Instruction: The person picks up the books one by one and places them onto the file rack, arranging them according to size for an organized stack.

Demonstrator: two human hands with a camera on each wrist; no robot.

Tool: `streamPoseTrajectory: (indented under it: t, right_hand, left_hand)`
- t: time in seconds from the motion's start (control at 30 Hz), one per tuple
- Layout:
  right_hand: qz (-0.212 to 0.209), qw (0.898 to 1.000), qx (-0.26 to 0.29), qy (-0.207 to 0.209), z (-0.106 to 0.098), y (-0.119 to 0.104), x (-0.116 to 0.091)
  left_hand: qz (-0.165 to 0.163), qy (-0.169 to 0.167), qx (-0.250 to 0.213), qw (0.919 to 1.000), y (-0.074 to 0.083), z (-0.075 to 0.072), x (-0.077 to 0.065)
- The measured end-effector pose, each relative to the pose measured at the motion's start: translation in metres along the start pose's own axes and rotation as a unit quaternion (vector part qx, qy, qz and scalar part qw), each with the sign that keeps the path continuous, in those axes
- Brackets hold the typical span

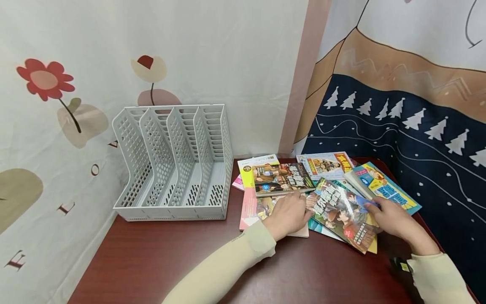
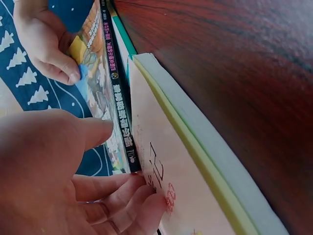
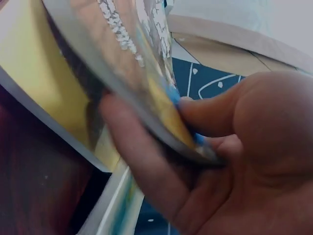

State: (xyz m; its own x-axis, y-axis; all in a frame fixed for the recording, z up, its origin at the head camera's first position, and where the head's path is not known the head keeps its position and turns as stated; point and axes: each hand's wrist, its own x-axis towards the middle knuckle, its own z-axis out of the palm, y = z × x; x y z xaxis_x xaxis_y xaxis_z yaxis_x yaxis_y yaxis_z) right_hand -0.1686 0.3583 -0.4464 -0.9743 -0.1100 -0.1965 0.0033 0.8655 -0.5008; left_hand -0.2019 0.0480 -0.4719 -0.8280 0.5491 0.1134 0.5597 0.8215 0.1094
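A dark-spined illustrated book (image 1: 343,215) lies tilted over the pile, with a hand at either end. My right hand (image 1: 392,217) pinches its right edge, thumb on the glossy cover and fingers beneath, as the right wrist view shows close up. At the opposite end is my left hand (image 1: 288,214); in the left wrist view its thumb lies over the cover by the spine (image 2: 120,98) and its fingers curl at the end of the book. Those fingers also touch a pink book (image 2: 161,147) beside it. Under the held book, a yellow-edged book (image 1: 373,245) shows partly.
A pale grey file rack (image 1: 171,213) with several slots stands on the left of the reddish-brown table (image 1: 182,253). More books lie behind the hands: a dark one (image 1: 281,177), a white-and-red one (image 1: 324,164) and a blue-and-yellow one (image 1: 391,190). Printed curtains (image 1: 258,84) hang behind.
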Motion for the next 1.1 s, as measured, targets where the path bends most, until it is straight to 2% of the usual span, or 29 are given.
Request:
streamPoseTrajectory:
  t: [0.1,0.17,0.3,0.4,0.57,0.73,0.93,1.1]
  right_hand:
    - [-0.013,0.999,0.039,0.014,-0.005,0.002,-0.002]
    - [-0.012,0.998,0.046,0.038,-0.011,0.002,-0.004]
    - [-0.012,0.995,0.028,0.096,-0.026,-0.003,-0.007]
    - [-0.013,0.993,0.021,0.115,-0.036,-0.009,-0.009]
    - [-0.020,0.992,0.073,0.102,-0.042,-0.023,-0.010]
    - [-0.064,0.989,0.096,0.091,-0.034,-0.051,-0.002]
    - [-0.134,0.981,0.118,0.070,-0.018,-0.090,0.014]
    - [-0.151,0.976,0.146,0.060,-0.003,-0.119,0.033]
  left_hand:
    - [0.008,-0.006,0.003,0.9999,0.000,-0.001,0.000]
    - [0.010,-0.010,-0.002,0.9999,0.000,-0.002,-0.001]
    - [0.004,-0.010,-0.024,0.9996,-0.004,-0.008,-0.004]
    - [-0.001,0.001,-0.049,0.9988,-0.008,-0.016,-0.006]
    - [-0.022,0.050,-0.093,0.9942,-0.019,-0.030,-0.008]
    - [-0.064,0.101,-0.125,0.9850,-0.040,-0.044,-0.018]
    - [-0.100,0.119,-0.153,0.9758,-0.069,-0.061,-0.035]
    - [-0.134,0.118,-0.208,0.9616,-0.088,-0.070,-0.048]
